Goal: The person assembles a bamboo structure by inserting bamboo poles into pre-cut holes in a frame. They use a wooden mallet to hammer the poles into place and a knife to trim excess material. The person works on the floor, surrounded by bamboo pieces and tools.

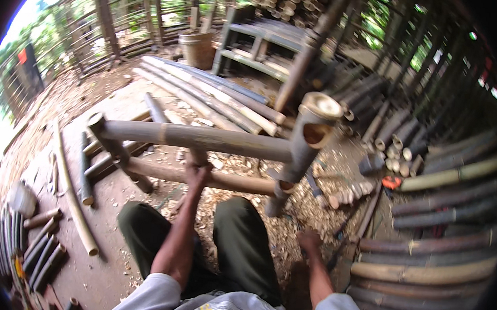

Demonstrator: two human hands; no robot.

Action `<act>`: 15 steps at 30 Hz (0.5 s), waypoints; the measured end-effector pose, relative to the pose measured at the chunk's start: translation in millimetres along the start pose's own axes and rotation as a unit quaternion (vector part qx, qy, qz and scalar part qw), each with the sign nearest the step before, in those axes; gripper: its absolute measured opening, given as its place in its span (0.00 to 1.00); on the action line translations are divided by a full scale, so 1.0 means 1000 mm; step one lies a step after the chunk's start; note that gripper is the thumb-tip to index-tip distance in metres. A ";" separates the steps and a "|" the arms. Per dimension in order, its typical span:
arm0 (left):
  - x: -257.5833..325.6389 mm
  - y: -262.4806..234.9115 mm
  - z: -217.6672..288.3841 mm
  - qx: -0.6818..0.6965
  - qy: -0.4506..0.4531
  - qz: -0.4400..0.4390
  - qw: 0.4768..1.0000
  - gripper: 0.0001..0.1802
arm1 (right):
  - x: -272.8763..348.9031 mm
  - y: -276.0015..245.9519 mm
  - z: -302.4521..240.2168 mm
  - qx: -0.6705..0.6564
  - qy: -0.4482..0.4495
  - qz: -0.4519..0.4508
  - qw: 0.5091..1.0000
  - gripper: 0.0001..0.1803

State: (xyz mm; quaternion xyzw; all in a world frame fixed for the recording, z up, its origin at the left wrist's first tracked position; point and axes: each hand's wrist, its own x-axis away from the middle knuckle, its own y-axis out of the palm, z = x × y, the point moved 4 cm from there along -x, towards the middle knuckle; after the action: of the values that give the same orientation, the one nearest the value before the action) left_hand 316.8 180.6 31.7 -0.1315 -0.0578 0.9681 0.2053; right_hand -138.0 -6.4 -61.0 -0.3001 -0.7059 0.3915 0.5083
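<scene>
A bamboo frame [226, 140] is held up in front of my knees. Two long rails run between a thick post [299, 150] on the right and a thinner one [111, 145] on the left. The thick post has a hole cut near its top. My left hand [198, 174] is closed around the frame where a short crosspiece meets the lower rail [241, 183]. Lower right, away from the frame, my right hand [310, 243] has its fingers curled. Whether anything is inside it, I cannot make out. Wood shavings [254, 242] cover the ground beneath.
Bamboo poles are stacked along the right [424, 274], and more long poles [217, 101] lie ahead. Cut lengths [42, 256] lie at lower left. A bucket [196, 47] stands beside a shelf-like bench [259, 46] at the back. An orange-and-black tool [392, 182] rests near the right stack.
</scene>
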 end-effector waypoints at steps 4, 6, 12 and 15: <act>0.038 0.071 0.059 0.031 -0.031 -0.012 0.999 0.25 | -0.014 -0.136 0.041 -0.200 -0.004 0.236 0.951 0.35; 0.031 0.052 0.058 0.003 -0.025 0.020 0.999 0.25 | 0.018 -0.230 -0.025 -0.372 -0.134 0.288 0.872 0.34; 0.025 0.007 0.100 0.386 -0.141 -0.026 0.911 0.27 | 0.122 -0.401 -0.161 -0.366 -0.441 0.268 0.774 0.33; 0.007 -0.013 0.124 0.522 -0.241 0.064 0.816 0.28 | 0.128 -0.416 -0.181 -0.184 -0.371 0.282 0.865 0.30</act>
State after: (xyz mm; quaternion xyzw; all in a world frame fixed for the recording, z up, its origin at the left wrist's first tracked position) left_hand 281.0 188.2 151.2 0.2290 0.4169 0.8648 0.1607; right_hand -14.7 -70.1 389.0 -0.4069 -0.7873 0.4631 0.0122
